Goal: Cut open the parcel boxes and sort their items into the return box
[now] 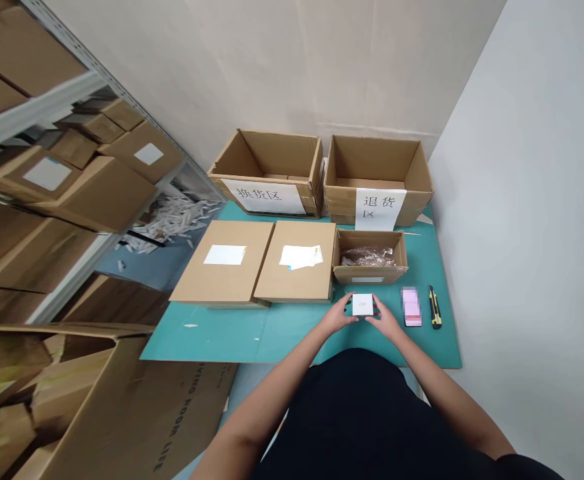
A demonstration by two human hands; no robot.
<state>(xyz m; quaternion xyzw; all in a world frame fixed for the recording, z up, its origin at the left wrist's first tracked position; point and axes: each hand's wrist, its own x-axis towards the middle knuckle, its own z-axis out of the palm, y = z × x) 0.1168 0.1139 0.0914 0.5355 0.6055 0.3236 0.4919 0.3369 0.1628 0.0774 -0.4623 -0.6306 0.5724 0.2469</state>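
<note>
The left hand (336,318) and right hand (386,318) hold a small white box (363,305) in a narrow grip; two labelled cartons (222,283) lie shut, and a small open carton (369,275) holds wrapping.

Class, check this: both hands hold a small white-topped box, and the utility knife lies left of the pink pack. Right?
No: the head view shows the utility knife right of the pink pack, not left. The left hand and right hand hold the white-topped box.

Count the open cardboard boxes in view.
4: a large box and another large box at the back wall, a small box on the teal mat, a fourth box at lower left. More may hide on the shelves.
</note>
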